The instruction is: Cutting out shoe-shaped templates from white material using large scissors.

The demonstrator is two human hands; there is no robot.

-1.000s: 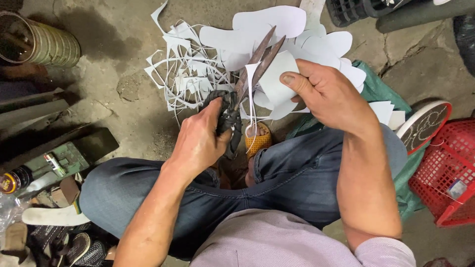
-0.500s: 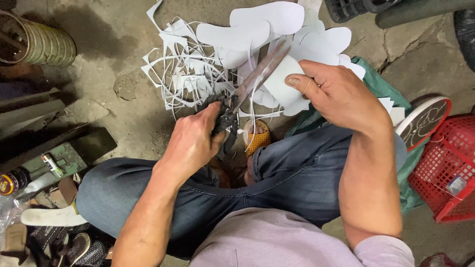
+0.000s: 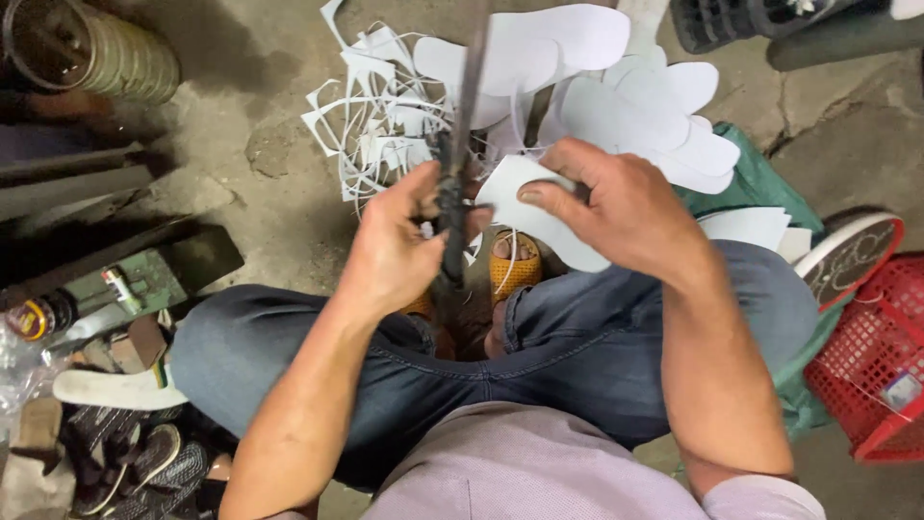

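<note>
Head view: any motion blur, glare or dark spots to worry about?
Head view: the scissors are smeared by motion, blades unclear; left hand and right hand are fairly sharp; the white cutouts are bright, nearly washed out; the left edge by the metal can falls into deep shadow.

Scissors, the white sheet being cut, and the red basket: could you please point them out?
Scissors [image 3: 469, 106]: head view, on the blades.
White sheet [image 3: 539, 223]: head view, below the fingers.
Red basket [image 3: 871, 361]: head view, mesh wall.
</note>
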